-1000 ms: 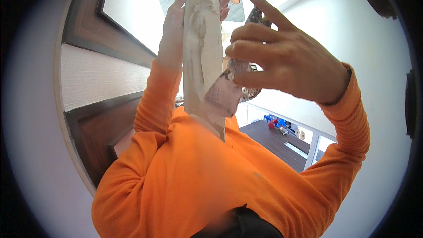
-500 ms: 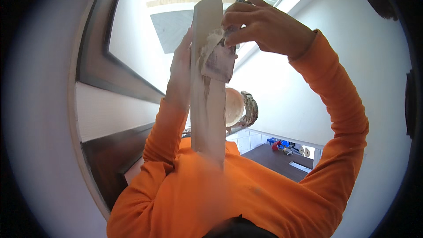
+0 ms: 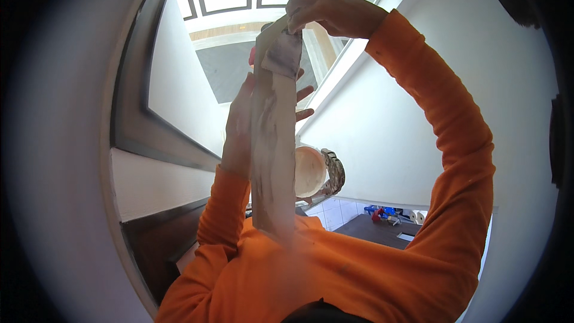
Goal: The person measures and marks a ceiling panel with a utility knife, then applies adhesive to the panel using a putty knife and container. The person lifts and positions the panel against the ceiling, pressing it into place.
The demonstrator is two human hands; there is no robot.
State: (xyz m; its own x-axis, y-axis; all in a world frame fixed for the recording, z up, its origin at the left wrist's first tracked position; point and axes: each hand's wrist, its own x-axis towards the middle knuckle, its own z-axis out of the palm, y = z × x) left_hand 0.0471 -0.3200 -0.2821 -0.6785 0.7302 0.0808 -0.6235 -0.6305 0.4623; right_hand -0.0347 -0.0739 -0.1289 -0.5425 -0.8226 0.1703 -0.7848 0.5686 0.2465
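Observation:
A long pale strip of moulding [image 3: 274, 137] stands upright in front of my chest, with white filler smeared along its face. Behind it is my left hand [image 3: 240, 107], its palm against one long edge and its fingertips showing past the other. My right hand [image 3: 311, 9] reaches over the top and grips a putty knife [image 3: 283, 54]. The blade, coated in greyish-white filler, lies flat on the strip's upper part. Its handle is mostly hidden by my fingers.
Below, right of the strip, a round bucket [image 3: 311, 170] with a peach-coloured inside sits beside a camouflage-patterned sleeve [image 3: 335, 172]. Dark-framed panelling [image 3: 128, 107] rises close on the left, a white wall [image 3: 388, 137] on the right. Red and blue items [image 3: 382, 213] lie on a dark surface farther down.
My right hand and the putty knife have moved up the strip, toward its top end. The left hand's fingers now show beyond the strip's right edge. The strip has shifted slightly left and down.

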